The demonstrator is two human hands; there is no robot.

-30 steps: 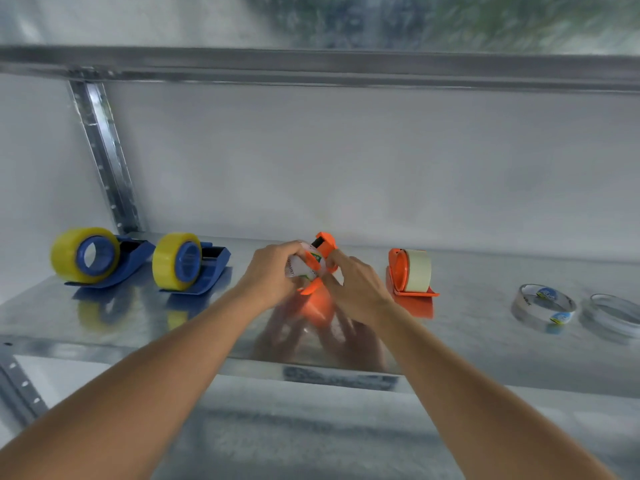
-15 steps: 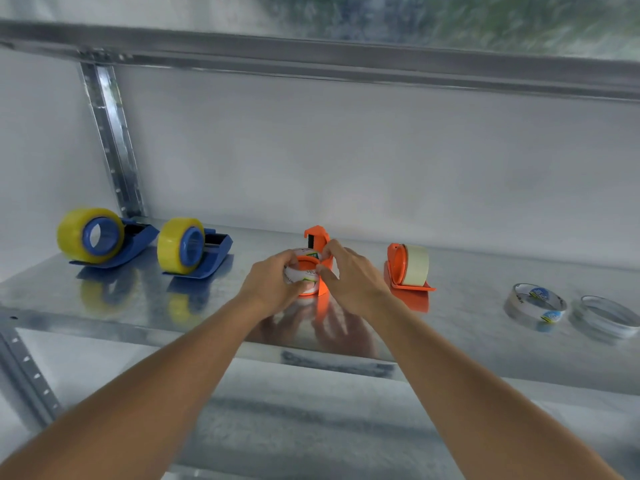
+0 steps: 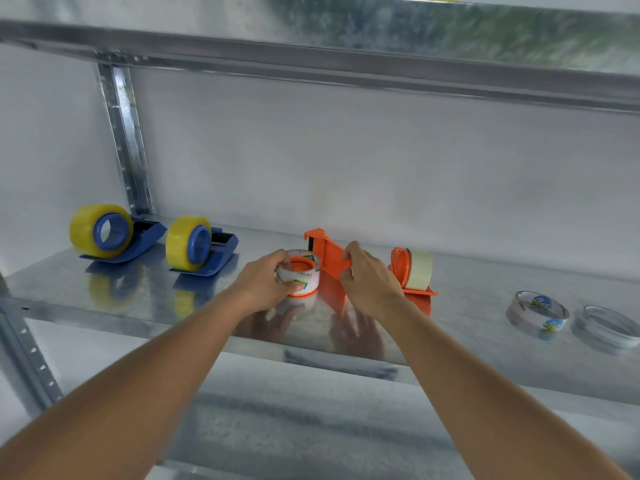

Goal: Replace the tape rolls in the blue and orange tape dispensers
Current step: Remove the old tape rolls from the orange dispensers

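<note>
An orange tape dispenser lies on its side on the metal shelf, with a clear labelled tape roll around its orange hub. My left hand grips that roll. My right hand holds the dispenser's arm. A second orange dispenser with a pale tape roll stands just right of my right hand. Two blue dispensers carrying yellow rolls stand at the left.
Two thin clear tape rings lie flat at the right of the shelf. An upper shelf beam runs overhead, and a slotted metal upright stands at the back left. The wall closes the back.
The orange dispenser came down from mid-air and now lies on the shelf. My hands spread apart, the left on the roll and the right on the arm. The camera moved closer.
</note>
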